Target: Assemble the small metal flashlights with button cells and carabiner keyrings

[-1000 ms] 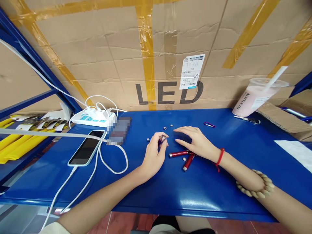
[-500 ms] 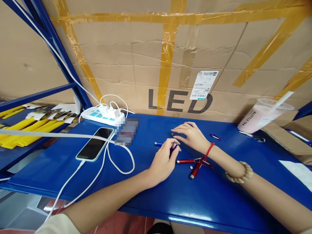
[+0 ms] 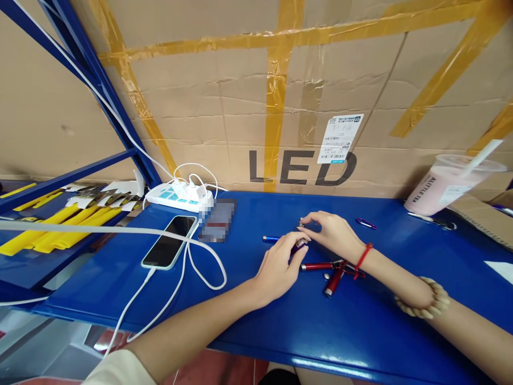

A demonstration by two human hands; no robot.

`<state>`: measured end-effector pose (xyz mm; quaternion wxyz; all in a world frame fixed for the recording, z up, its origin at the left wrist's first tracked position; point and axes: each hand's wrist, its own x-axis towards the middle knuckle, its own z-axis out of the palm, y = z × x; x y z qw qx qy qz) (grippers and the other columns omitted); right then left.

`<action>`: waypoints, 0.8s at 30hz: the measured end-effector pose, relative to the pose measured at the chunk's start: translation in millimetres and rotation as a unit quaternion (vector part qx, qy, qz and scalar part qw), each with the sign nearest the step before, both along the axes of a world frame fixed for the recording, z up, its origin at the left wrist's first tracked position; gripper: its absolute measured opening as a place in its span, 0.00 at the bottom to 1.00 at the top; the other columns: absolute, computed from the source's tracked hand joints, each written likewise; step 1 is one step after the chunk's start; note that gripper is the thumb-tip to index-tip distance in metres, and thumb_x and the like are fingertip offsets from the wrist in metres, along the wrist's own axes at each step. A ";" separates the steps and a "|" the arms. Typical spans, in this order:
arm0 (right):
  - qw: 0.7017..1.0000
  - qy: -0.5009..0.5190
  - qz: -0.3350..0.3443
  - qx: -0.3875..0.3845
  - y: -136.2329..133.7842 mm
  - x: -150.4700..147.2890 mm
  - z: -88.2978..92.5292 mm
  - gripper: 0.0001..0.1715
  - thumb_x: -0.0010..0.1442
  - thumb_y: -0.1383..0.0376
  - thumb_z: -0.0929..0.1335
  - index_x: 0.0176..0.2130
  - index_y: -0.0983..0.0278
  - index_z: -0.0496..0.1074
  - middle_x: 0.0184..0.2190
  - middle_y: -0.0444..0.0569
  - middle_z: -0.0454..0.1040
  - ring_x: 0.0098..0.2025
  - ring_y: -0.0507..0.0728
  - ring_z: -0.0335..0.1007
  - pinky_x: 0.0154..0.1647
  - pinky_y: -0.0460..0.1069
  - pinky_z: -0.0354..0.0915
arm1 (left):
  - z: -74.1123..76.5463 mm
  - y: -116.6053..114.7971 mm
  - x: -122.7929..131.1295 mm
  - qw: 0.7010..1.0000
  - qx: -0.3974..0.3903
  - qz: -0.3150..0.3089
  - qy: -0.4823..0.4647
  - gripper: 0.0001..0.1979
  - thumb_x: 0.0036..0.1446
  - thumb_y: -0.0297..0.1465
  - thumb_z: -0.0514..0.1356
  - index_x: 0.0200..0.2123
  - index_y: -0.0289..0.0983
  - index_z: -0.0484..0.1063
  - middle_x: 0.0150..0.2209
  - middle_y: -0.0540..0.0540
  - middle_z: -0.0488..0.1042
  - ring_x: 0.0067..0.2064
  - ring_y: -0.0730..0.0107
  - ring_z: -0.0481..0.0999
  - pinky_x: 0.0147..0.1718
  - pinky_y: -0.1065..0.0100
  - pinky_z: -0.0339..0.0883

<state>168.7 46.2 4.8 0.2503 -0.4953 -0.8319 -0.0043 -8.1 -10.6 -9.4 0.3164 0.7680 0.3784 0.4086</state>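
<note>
On a glossy blue metal bench (image 3: 280, 331), about midway between its left and right edges, a short dark purple tube (image 3: 297, 246) with a silvery end is grasped between the thumb and fingers of the left hand (image 3: 278, 270). A tiny silvery piece (image 3: 301, 221) is met by the fingertips of the right hand (image 3: 334, 235), just behind; whether it is pinched or only touched cannot be told.

For good control, the tube is best kept steady with its silvery end uncovered, and the tiny piece taken squarely and kept low over the bench, as so small a part could easily be dropped.

Nearer the front edge, two slim red metal tubes (image 3: 318, 266) (image 3: 333, 284) are laid at an angle, with a small round silvery disc (image 3: 327, 276) between them.

Near the back right corner, a pale pink drink and a white straw (image 3: 483, 155) are held in a clear plastic cup (image 3: 430, 184). Along the back edge, a huge brown cardboard carton (image 3: 236, 117) is sealed with yellow tape; its contents cannot be seen.
</note>
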 end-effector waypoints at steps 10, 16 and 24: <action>0.971 0.224 0.047 -0.062 -31.4 12.6 11.1 0.17 0.55 0.53 0.68 0.36 0.64 0.77 0.32 0.50 0.78 0.34 0.57 0.74 0.35 0.51 0.69 | 0.3 3.8 3.8 0.999 0.015 0.031 -0.014 0.12 0.61 0.27 0.52 0.47 0.39 0.69 0.42 0.47 0.71 0.45 0.69 0.71 0.46 0.68 0.64; 0.952 0.290 0.031 -0.088 -34.5 18.6 9.2 0.17 0.50 0.53 0.71 0.33 0.63 0.78 0.31 0.50 0.78 0.33 0.57 0.74 0.34 0.51 0.70 | 2.9 7.8 4.6 0.998 -0.009 0.055 -0.036 0.12 0.59 0.27 0.57 0.46 0.40 0.72 0.39 0.47 0.72 0.41 0.68 0.72 0.40 0.70 0.67; 0.911 0.388 -0.006 -0.138 -41.0 16.0 -1.1 0.16 0.45 0.54 0.74 0.30 0.63 0.77 0.27 0.49 0.79 0.28 0.57 0.75 0.30 0.50 0.72 | 0.1 17.0 4.8 0.997 0.005 0.073 -0.005 0.09 0.57 0.24 0.57 0.33 0.40 0.77 0.35 0.48 0.72 0.38 0.69 0.73 0.36 0.71 0.68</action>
